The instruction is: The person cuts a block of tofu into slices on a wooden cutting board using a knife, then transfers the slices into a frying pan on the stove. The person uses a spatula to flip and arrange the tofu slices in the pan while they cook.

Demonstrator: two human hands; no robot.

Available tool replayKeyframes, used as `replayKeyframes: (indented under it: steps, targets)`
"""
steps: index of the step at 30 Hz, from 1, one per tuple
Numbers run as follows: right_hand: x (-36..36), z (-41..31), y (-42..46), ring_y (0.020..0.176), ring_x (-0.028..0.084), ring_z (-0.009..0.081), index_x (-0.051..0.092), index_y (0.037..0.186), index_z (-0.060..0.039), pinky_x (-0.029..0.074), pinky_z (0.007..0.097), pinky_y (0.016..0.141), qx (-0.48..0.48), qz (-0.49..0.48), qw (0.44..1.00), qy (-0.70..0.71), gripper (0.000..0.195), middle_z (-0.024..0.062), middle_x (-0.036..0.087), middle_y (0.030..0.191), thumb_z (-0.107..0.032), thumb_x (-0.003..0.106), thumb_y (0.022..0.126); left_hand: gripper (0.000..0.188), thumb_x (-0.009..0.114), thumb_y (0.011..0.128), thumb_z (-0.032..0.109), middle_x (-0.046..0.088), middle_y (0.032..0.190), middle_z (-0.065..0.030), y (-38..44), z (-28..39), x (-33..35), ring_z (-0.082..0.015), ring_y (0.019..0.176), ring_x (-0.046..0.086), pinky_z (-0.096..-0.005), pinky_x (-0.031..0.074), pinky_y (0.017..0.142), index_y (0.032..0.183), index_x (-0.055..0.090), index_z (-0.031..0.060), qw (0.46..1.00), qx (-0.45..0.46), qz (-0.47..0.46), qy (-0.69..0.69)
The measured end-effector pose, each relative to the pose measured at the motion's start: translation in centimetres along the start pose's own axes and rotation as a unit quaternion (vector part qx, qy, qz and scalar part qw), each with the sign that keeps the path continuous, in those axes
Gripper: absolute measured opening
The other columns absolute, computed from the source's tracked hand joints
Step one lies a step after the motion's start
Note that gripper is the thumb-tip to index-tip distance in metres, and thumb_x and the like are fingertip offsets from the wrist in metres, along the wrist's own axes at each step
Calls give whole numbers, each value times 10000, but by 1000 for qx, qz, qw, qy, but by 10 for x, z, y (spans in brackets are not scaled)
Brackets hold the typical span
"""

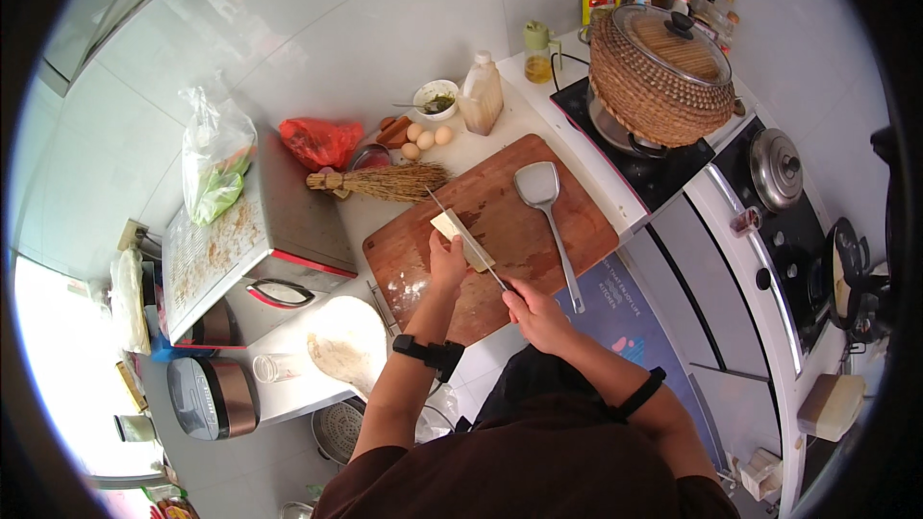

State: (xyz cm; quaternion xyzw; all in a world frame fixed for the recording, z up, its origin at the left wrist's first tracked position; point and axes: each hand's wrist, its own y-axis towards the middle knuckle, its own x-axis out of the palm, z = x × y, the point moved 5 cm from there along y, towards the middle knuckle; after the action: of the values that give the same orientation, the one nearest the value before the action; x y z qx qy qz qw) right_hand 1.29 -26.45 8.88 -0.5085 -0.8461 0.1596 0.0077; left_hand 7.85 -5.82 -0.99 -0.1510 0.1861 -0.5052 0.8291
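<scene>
My right hand [539, 316] grips the handle of a kitchen knife [472, 244]. Its blade, seen nearly edge-on, lies along or across a pale cream block of food [442, 222], possibly tofu. The fingers of my left hand [448, 261] press against the block's left side, close to the blade. Beneath both hands is a wooden cutting board [497, 162] with damp dark patches. On its right part rests a metal wok spatula [539, 186], handle towards me. How deep the blade sits in the block cannot be seen.
A straw brush [396, 182] touches the board's far left edge. Behind it are several eggs [425, 138], a white bowl [436, 100] and a plastic jug [482, 97]. To the right, a woven steamer [656, 90] stands on a cooktop [674, 176]; an oven [296, 216] is at left.
</scene>
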Motion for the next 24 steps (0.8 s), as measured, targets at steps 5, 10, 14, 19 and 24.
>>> replayKeyframes:
  steps: [5, 10, 14, 19, 24]
  targets:
    - [-1, -4, 2, 646, 600, 214, 511, 1335, -47, 484, 337, 633, -19, 9, 1000, -22, 414, 115, 599, 713, -289, 501, 999, 605, 544, 976, 202, 566, 1115, -124, 2, -1, 2, -244, 912, 631, -402, 594, 608, 1488, 229, 127, 1000, -5, -5, 3]
    - [-1, 0, 6, 659, 612, 241, 526, 1314, -41, 485, 352, 640, -59, 27, 997, -40, 401, 134, 610, 729, -285, 501, 997, 615, 530, 977, 184, 560, 1136, -139, 9, -6, 2, -260, 920, 635, -406, 600, 603, 1495, 205, 117, 1000, 21, -7, 9]
    - [-4, -3, 9, 771, 643, 317, 536, 1294, -36, 492, 382, 699, 5, -2, 999, -38, 391, 188, 649, 840, -286, 495, 997, 622, 537, 974, 185, 553, 1140, -144, 6, -5, 2, -263, 920, 635, -410, 603, 606, 1495, 205, 112, 1000, 24, -5, 0]
    - [-2, 3, 13, 896, 641, 381, 539, 1288, -39, 493, 413, 768, -18, 16, 998, -58, 403, 232, 657, 953, -312, 483, 997, 628, 544, 971, 189, 537, 1154, -141, 5, -5, 1, -259, 923, 628, -406, 603, 609, 1497, 207, 120, 1000, 13, 1, 18]
    - [-1, 13, 20, 928, 635, 392, 538, 1289, -41, 492, 426, 803, 6, 5, 998, -60, 428, 243, 653, 993, -347, 465, 998, 633, 546, 970, 191, 536, 1143, -131, 2, -4, 3, -252, 916, 624, -403, 601, 605, 1500, 205, 127, 1000, 7, 2, 19]
